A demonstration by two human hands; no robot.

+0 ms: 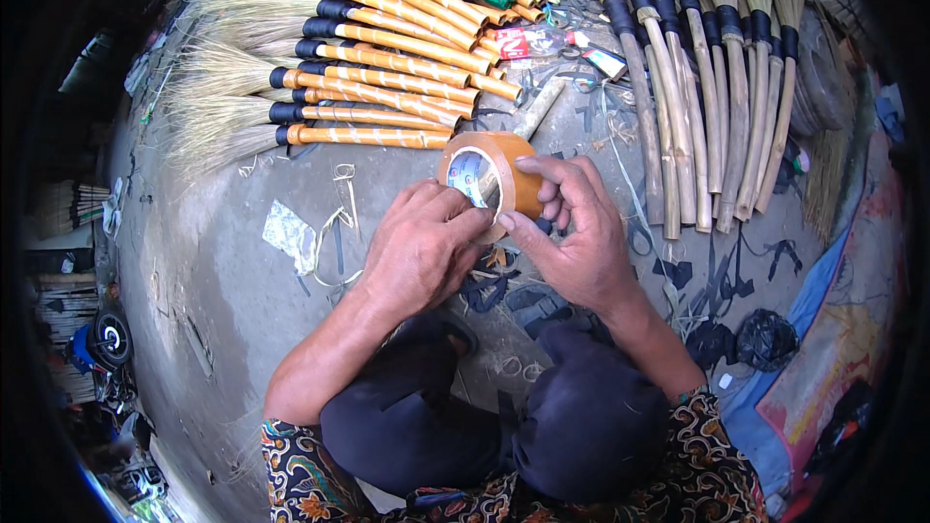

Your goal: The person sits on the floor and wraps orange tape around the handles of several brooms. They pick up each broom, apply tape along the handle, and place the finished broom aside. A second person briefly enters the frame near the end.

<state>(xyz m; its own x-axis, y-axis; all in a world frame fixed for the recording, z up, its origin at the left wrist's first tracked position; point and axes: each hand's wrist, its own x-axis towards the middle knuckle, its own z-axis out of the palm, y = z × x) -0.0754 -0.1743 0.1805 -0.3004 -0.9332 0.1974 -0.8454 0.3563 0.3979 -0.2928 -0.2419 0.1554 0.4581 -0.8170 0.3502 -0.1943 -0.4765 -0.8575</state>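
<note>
A grey concrete floor [223, 281] strewn with strips and scraps fills the scene, where a person sits with dark-trousered knees drawn up. At upper left lies a stack of straw brooms with orange handles spirally wrapped in pale tape [378, 87], a few green-and-white handled ones on top, each with a black band at the neck. At upper right, a row of straw brooms with bare bamboo handles [693, 107] lies side by side, bristles pointing away. A crumpled black plastic bag [767, 337] sits on the floor at right. In the centre, just below the orange handles, both hands meet at a roll of brown packing tape [492, 179]: the right hand [576, 237] wraps its fingers over the roll, gripping it, while the left hand [421, 247] has fingers curled, the fingertips pressed at the roll's lower edge.
</note>
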